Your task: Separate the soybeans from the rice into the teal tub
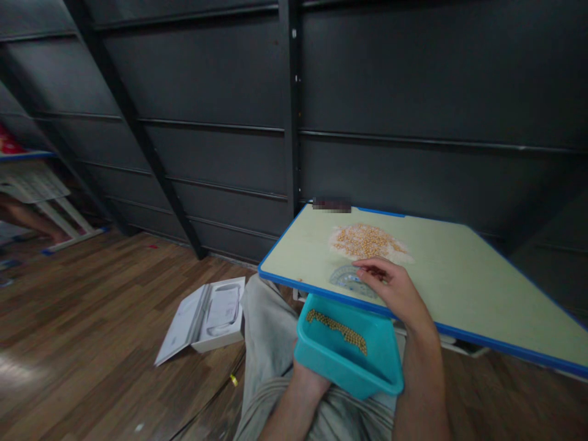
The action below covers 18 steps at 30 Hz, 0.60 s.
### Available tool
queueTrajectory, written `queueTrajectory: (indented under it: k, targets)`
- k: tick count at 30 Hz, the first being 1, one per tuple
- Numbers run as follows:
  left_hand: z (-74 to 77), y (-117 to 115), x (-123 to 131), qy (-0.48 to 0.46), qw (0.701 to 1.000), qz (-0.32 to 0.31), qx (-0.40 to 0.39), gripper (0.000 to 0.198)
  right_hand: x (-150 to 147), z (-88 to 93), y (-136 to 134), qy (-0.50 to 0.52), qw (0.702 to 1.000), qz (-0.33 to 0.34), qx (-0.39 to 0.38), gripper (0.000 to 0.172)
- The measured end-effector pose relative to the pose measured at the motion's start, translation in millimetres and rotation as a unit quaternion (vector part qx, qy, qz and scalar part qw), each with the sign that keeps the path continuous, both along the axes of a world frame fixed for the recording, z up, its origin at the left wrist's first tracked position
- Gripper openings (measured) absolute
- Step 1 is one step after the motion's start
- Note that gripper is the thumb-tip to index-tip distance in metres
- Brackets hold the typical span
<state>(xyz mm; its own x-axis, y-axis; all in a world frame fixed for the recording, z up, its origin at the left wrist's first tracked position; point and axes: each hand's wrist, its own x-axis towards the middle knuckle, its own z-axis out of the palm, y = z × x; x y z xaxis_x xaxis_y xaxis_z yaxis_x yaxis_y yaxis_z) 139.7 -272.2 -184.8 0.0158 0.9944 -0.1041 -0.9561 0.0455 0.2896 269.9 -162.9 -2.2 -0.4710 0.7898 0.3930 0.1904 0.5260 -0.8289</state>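
Note:
A teal plastic tub with a short row of small yellow beads inside rests against my lap, just under the table's near edge. My left hand grips the tub from below at its near left side. My right hand lies on the pale green table, fingers curled and pressing on a clear protractor. Just beyond the protractor is a spread heap of yellow beads on the tabletop.
The table has a blue rim and stands against a dark metal wall. An open white box lies on the wooden floor at left. A person's leg and another desk show at the far left.

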Motion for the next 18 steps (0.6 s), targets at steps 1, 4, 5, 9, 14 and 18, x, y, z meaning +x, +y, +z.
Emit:
queueTrajectory:
  k: [1, 4, 5, 9, 14, 18]
  targets:
    - [2.3, -0.7, 0.1, -0.01, 1.0, 0.002, -0.006, 0.042, -0.2, -1.5, 1.6, 0.001, 1.0, -0.015, 0.01, 0.018]
    - [7.4, -3.3, -0.5, -0.033, 0.999, 0.001, -0.026, 0.045, 0.1, -6.0, 7.3, 0.007, 0.997, -0.061, 0.051, 0.021]
    - [8.2, -4.2, -0.9, -0.037, 0.999, 0.002, -0.033, 0.045, 0.6, -7.4, 9.3, 0.013, 0.995, -0.074, 0.063, 0.022]
    - [12.6, -6.6, -1.9, -0.049, 0.997, 0.016, -0.064, 0.046, 2.9, -12.2, 16.3, 0.034, 0.987, -0.125, 0.097, 0.023]
    - [26.8, -6.6, -1.9, -0.063, 0.995, 0.011, -0.082, 0.056, 4.8, -15.0, 19.4, 0.061, 0.977, -0.174, 0.105, 0.023]
    - [29.0, -5.4, -3.5, -0.066, 0.993, 0.024, -0.091, 0.056, 6.5, -18.0, 21.3, 0.103, 0.966, -0.221, 0.08, 0.026]
